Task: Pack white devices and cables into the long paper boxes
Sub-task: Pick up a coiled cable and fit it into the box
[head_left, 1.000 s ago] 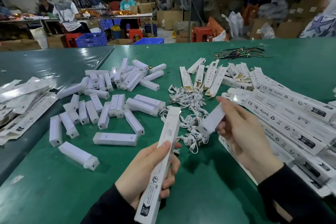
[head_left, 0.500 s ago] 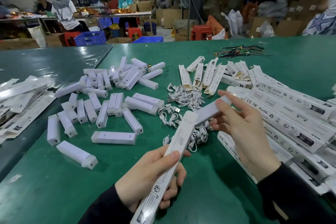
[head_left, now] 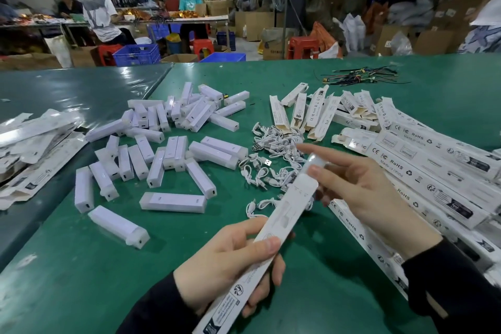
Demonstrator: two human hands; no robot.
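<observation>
Device (head_left: 314, 164) mostly inside box (head_left: 282, 222); left hand (head_left: 230, 260) grips box, right hand (head_left: 360, 190) pinches device.

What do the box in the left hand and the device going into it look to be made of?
Long box: thin printed paperboard, matte, with creased edges. White device, pushed in by the right hand: probably plastic, smooth and slightly translucent at its end, like the loose ones on the table.

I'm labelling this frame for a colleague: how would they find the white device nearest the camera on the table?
Start at the green table and the scatter of white devices left of centre. The white device lies at that scatter's near-left edge, diagonal and apart from the rest, its capped end pointing toward the left hand.
</observation>
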